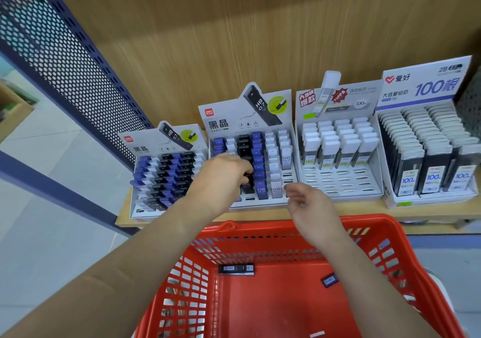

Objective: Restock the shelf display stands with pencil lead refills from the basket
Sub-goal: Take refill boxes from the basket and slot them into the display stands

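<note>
Though crowded, wood shelf [429, 215], perf. panel [65, 59]

Left hand [223, 173] pinches a black refill [246, 187] in the second display stand [263, 203].

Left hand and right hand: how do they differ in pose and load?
The left hand grips a black lead refill in the taller Deli stand; the right hand seems to hold nothing. The left hand lies over the stand; the right hand hovers at its front edge. Both are bare.
</note>
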`<state>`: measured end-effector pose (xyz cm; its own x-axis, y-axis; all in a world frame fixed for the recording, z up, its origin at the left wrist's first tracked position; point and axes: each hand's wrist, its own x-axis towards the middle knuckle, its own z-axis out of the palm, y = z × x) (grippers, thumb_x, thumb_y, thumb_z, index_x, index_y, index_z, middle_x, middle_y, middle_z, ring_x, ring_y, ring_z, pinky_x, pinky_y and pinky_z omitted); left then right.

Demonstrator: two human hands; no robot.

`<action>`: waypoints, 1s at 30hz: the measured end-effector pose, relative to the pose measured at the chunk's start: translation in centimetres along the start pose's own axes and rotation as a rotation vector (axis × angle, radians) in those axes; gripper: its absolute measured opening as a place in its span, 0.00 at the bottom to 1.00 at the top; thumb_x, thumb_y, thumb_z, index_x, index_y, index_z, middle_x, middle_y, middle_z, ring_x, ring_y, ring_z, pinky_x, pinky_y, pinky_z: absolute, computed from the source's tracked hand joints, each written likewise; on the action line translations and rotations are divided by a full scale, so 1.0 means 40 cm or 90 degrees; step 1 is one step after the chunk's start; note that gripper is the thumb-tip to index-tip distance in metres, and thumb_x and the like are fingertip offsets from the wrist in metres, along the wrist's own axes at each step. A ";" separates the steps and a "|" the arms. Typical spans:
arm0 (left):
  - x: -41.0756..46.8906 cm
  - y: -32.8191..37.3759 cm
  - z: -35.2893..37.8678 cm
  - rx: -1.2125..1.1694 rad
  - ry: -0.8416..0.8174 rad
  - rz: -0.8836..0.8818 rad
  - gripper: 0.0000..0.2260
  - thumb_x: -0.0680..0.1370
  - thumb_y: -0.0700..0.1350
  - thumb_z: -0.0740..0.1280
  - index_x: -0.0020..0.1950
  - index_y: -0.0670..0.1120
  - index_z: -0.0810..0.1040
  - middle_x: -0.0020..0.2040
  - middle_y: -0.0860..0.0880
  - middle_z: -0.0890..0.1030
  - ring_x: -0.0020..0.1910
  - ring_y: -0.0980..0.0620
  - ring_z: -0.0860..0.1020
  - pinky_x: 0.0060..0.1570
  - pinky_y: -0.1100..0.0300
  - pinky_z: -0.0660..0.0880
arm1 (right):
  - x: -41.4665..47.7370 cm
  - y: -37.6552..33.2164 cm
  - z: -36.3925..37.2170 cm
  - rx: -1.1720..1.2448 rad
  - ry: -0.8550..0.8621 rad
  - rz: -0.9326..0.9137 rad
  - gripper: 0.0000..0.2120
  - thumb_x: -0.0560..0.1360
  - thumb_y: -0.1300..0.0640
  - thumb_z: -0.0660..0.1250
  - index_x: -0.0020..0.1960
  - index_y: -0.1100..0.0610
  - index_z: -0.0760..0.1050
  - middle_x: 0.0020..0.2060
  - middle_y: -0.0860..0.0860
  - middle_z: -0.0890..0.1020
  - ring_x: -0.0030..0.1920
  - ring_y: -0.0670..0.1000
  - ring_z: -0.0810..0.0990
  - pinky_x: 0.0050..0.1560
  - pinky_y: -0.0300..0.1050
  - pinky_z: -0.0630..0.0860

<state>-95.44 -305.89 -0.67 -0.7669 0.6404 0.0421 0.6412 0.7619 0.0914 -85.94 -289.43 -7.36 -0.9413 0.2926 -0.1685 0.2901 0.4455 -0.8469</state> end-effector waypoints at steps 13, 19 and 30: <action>-0.126 0.089 0.049 -0.172 0.311 -0.044 0.11 0.68 0.33 0.62 0.41 0.45 0.81 0.40 0.52 0.79 0.43 0.51 0.72 0.44 0.65 0.67 | -0.049 0.070 -0.106 -0.050 0.018 -0.052 0.13 0.70 0.69 0.64 0.31 0.54 0.75 0.27 0.49 0.80 0.31 0.51 0.78 0.34 0.44 0.73; -0.307 0.083 0.323 -0.214 -0.106 -0.147 0.17 0.65 0.43 0.57 0.45 0.50 0.83 0.45 0.50 0.84 0.49 0.48 0.80 0.49 0.55 0.76 | -0.132 0.237 -0.013 -0.327 -0.170 -0.042 0.13 0.69 0.65 0.65 0.49 0.53 0.81 0.47 0.53 0.83 0.50 0.54 0.82 0.53 0.44 0.75; -0.368 0.017 0.611 -0.069 -0.291 -0.294 0.31 0.74 0.46 0.65 0.75 0.50 0.56 0.73 0.50 0.60 0.71 0.45 0.59 0.68 0.51 0.64 | -0.152 0.516 0.112 -0.542 -0.239 0.128 0.33 0.76 0.67 0.55 0.77 0.47 0.56 0.74 0.51 0.58 0.76 0.55 0.56 0.72 0.49 0.64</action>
<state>-83.08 -312.42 -25.53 -0.8585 0.2453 -0.4504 0.2246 0.9693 0.0999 -74.99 -285.81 -26.07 -0.8112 0.2062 -0.5472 0.3420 0.9263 -0.1579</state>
